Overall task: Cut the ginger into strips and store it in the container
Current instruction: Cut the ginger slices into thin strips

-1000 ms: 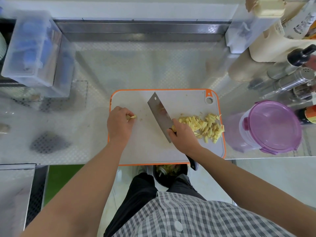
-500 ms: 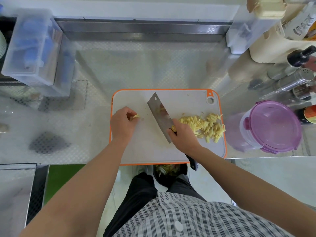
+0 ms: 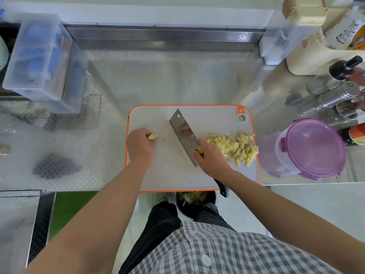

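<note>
I see a glossy steel cleaver (image 3: 182, 133), a matt plastic board (image 3: 213, 119) and an embossed metal counter (image 3: 158, 76).

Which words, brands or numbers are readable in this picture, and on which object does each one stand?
No text can be read with confidence.
White bottle, top right: dark print on its label, too blurred.
Dark bottle behind the purple-lidded container: red-orange label, too small.
Cleaver: yellow emblem on the handle, unreadable.
</note>
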